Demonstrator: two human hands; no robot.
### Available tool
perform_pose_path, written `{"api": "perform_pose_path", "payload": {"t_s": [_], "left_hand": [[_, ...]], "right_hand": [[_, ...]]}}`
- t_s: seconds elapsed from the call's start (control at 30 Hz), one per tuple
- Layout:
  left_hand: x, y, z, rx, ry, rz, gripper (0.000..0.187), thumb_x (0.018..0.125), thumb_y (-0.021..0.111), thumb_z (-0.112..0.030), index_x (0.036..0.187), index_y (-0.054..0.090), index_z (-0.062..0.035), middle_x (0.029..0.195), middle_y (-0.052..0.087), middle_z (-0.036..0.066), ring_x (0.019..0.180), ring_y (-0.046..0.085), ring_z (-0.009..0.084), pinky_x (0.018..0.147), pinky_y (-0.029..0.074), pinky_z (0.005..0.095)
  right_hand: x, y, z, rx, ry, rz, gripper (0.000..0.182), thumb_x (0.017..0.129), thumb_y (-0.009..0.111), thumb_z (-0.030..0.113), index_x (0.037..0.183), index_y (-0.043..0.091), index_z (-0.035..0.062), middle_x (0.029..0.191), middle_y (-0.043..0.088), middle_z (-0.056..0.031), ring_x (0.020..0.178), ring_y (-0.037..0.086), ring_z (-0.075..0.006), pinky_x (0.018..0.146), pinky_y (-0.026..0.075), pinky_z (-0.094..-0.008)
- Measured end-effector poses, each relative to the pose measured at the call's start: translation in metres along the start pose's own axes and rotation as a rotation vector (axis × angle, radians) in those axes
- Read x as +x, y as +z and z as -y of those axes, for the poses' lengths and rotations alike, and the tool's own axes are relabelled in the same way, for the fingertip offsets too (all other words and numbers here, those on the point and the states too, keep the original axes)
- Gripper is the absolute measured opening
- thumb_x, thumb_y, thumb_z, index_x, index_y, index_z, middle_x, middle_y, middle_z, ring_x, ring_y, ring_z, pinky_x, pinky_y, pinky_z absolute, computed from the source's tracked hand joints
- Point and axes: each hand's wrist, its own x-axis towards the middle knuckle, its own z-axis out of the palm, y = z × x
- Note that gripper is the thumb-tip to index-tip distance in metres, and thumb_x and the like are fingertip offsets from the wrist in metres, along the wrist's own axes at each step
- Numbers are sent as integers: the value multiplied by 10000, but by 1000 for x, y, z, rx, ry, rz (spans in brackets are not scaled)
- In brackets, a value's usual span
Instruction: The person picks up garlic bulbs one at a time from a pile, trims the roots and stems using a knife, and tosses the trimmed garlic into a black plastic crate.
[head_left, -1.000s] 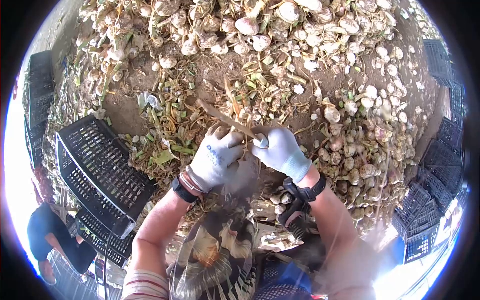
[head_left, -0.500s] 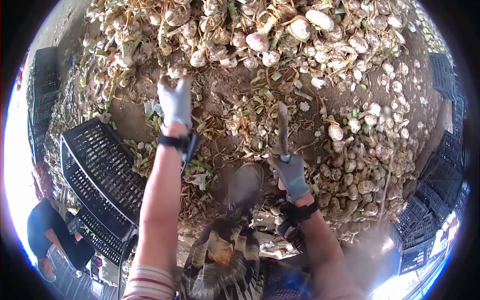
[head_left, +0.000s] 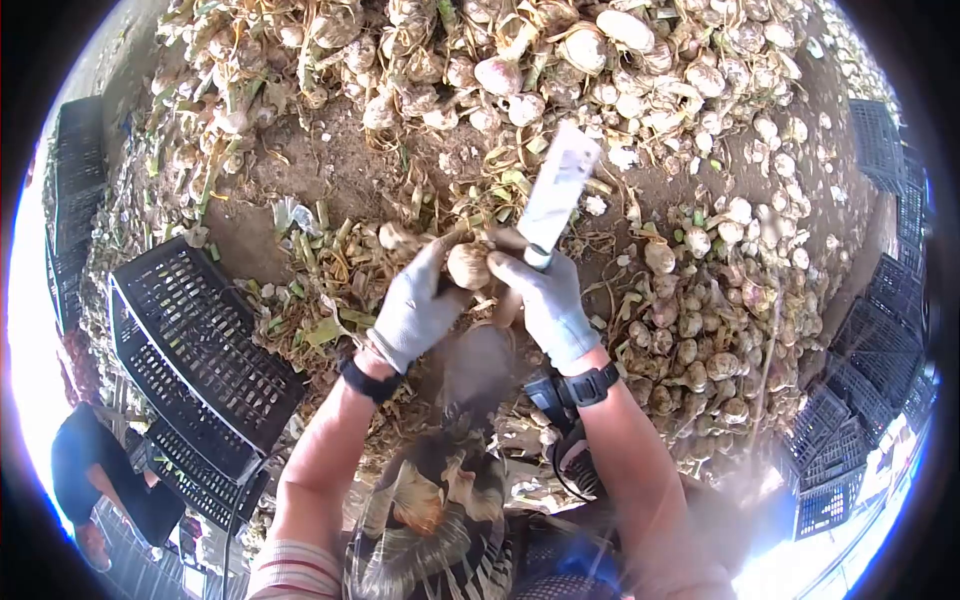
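In the middle of the head view my gloved left hand (head_left: 413, 308) is closed around a garlic bulb (head_left: 468, 266). My gloved right hand (head_left: 552, 305) grips a knife (head_left: 560, 188) whose broad, pale blade points up and to the right. The right thumb and fingertips also rest against the bulb's right side. Most of the knife's handle is hidden by the glove. Beneath the hands lie cut stalks and dry leaves (head_left: 340, 250).
A large heap of untrimmed garlic (head_left: 500, 75) spreads across the far side. Trimmed bulbs form a pile (head_left: 690, 350) on the right. Black crates (head_left: 200, 340) stand at the left, with more crates (head_left: 875, 350) at the far right. Another person (head_left: 105, 470) is at lower left.
My left hand has come back from the far heap toward the middle and now holds a garlic bulb. My right hand has moved up and left to it, the blade turning broad side into view.
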Motion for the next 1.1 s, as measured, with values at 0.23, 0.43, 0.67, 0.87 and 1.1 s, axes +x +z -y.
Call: {"api": "perform_pose_path", "payload": {"t_s": [0.23, 0.43, 0.67, 0.87, 1.1], "left_hand": [[-18, 0, 12, -510, -285, 34, 571, 848, 767, -98, 1334, 479, -7, 1162, 618, 89, 1123, 566, 163, 923, 498, 303], [-37, -2, 32, -315, -187, 67, 891, 835, 797, -241, 1502, 275, 38, 1329, 553, 118, 1149, 579, 199, 1004, 487, 359], [-44, -4, 21, -626, -167, 3, 851, 771, 837, -263, 1434, 393, 34, 1206, 626, 86, 1093, 603, 173, 966, 492, 324], [-22, -16, -37, -324, -66, 188, 620, 697, 850, -255, 1197, 575, -14, 1094, 650, 58, 966, 589, 113, 886, 484, 296], [-15, -9, -29, 488, 421, 180, 211, 614, 685, 4, 811, 662, -67, 1071, 613, 71, 972, 606, 348, 828, 489, 454]], "right_hand": [[-30, 11, 30, -986, -359, 56, 196, 844, 704, 109, 1037, 719, 83, 877, 725, -75, 705, 682, -181, 646, 537, -309], [-53, 17, 44, -1584, -616, 145, 90, 804, 633, 133, 877, 684, 120, 752, 636, -95, 652, 644, -329, 581, 515, -432], [-58, 10, 35, -1571, -609, 96, 78, 812, 629, 142, 865, 681, 118, 761, 660, -93, 651, 663, -309, 597, 526, -420], [-47, -45, 25, -1668, -15, -100, 187, 863, 621, 218, 990, 710, 115, 798, 708, -149, 764, 696, -354, 677, 556, -446], [-33, -9, 31, -1246, -266, 173, 187, 809, 678, 241, 944, 722, 120, 735, 682, -162, 715, 681, -370, 655, 554, -446]]}}
